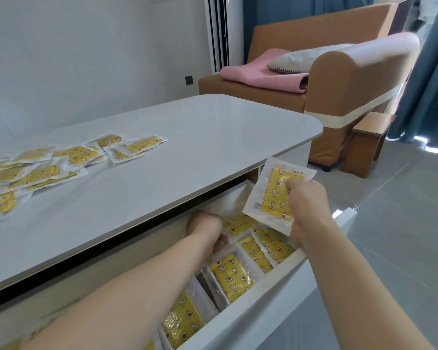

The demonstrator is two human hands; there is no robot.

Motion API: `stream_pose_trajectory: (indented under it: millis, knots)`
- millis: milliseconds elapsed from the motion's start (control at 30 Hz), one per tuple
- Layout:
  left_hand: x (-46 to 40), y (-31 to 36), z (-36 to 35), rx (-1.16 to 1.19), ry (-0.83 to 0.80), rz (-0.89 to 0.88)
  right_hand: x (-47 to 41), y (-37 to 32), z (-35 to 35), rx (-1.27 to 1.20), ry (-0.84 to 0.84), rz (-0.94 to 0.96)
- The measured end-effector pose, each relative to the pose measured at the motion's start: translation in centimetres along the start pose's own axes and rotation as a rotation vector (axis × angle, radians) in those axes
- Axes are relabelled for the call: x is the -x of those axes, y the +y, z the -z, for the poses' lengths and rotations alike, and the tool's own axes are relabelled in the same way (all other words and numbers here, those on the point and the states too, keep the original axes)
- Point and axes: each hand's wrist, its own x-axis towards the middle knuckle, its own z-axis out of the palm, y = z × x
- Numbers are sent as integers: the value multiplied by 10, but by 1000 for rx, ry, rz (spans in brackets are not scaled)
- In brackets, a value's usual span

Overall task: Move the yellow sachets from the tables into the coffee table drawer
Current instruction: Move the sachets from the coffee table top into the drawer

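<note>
The right hand pinched one sachet above the open drawer. The left hand reached under the tabletop, fingers hidden, grip unclear. More sachets ran off the table's left edge.

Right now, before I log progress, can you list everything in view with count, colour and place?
yellow patterned sachets in clear wrap on tabletop: many, overlapping, count unclear; far left of table
sachets in drawer: several, yellow, standing in rows
held sachet: one, yellow, above open drawer
grey-white coffee table: one, centre
white open drawer: one, under tabletop, pulled out
brown sofa: one, back right
pink pillow: one, on sofa
grey cushion: one, on sofa
wooden stool: one, beside sofa
teal curtain: right edge
left hand: inside drawer, among sachets
right hand: pinching held sachet
</note>
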Motion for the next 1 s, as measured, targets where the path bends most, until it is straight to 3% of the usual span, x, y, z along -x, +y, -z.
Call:
stream_pose_trajectory:
  millis: [100,167,267,367,567,800,1000]
  knots:
    - [10,1,24,-235,13,-240,-6,-1,1,157,-7,98]
    - [22,2,37,-147,-83,-341,-8,-1,1,307,-53,185]
    - [40,6,46,183,-455,-131,-5,-1,1,556,-131,186]
    - [41,2,39,127,-611,-154,-7,7,2,769,-208,247]
    - [39,-2,12,-16,-579,-170,-3,10,5,972,-173,341]
    - [31,10,-30,-182,-508,-62,-3,10,8,930,-126,365]
    - [40,16,-25,-427,-412,-178,-4,13,6,927,-115,406]
